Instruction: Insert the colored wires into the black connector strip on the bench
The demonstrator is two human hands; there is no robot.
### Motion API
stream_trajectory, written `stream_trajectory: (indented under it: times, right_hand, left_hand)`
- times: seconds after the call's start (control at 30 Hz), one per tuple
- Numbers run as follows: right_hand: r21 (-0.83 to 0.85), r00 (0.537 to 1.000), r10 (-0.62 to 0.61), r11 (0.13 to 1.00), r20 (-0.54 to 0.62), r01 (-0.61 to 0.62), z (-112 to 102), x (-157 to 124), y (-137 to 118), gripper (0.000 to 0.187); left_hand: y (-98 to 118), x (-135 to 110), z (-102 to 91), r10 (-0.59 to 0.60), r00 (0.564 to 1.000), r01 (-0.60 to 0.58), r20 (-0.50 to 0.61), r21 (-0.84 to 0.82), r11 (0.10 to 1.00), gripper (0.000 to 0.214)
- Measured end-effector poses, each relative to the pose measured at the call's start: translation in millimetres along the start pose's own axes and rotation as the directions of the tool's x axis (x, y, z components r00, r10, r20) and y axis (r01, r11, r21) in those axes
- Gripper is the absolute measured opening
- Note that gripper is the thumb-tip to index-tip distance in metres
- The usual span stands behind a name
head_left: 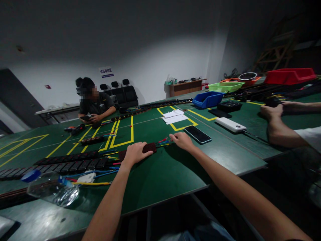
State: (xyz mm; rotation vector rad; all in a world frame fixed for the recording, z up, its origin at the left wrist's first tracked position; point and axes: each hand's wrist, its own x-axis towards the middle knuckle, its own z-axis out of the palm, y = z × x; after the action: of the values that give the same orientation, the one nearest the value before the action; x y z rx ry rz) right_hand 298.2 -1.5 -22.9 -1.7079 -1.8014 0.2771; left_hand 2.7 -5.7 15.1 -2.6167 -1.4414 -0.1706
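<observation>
On the green tabletop (155,190), at lower left of the frame, clear plastic bottle (54,191); at centre, flat brown strip (151,147) beneath left hand (136,152); rightward, black rectangular smartphone (198,134), then white oblong device (229,124); behind both, blue plastic bin (208,100).

Wall sign (106,71): "成品存放区"; smaller line (107,75) below unreadable.

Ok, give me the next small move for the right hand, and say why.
Probably gather the loose coloured wires together with the right hand: it is right by their ends, which look splayed, while the left hand lies over the dark brown piece they stick out from, perhaps steadying it.
</observation>
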Motion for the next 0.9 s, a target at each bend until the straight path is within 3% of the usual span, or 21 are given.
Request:
stream_trajectory:
  times: [0.2,0.53,0.63,0.8,0.9]
  right_hand:
    - [0.255,0.994,-0.096,0.963,0.045,0.081,-0.8,2.7,-1.9,0.059]
    - [-0.025,0.999,0.025,0.999,-0.023,-0.026,-1.9,-1.5,0.4,0.054]
    - [0.017,1.000,0.014,1.000,0.010,-0.014,-1.0,-0.8,-0.7,0.056]
    - [0.255,0.998,-0.062,0.966,0.033,0.052,1.2,2.5,-1.2,0.065]
    - [0.242,0.999,-0.029,0.970,0.022,0.023,1.5,2.9,0.4,0.067]
  left_hand:
    - [-0.6,0.8,0.0,-0.001,1.000,0.001,0.006,0.007,1.000,0.056]
    - [1.1,0.7,-2.2,-0.011,1.000,0.011,0.014,-0.011,1.000,0.056]
    - [0.8,1.0,-2.0,-0.011,1.000,0.011,0.014,-0.009,1.000,0.056]
    - [1.3,0.5,-2.8,-0.011,1.000,0.011,0.015,-0.007,1.000,0.055]
    - [3.0,-0.1,-4.8,-0.017,1.000,0.018,0.025,-0.007,1.000,0.054]
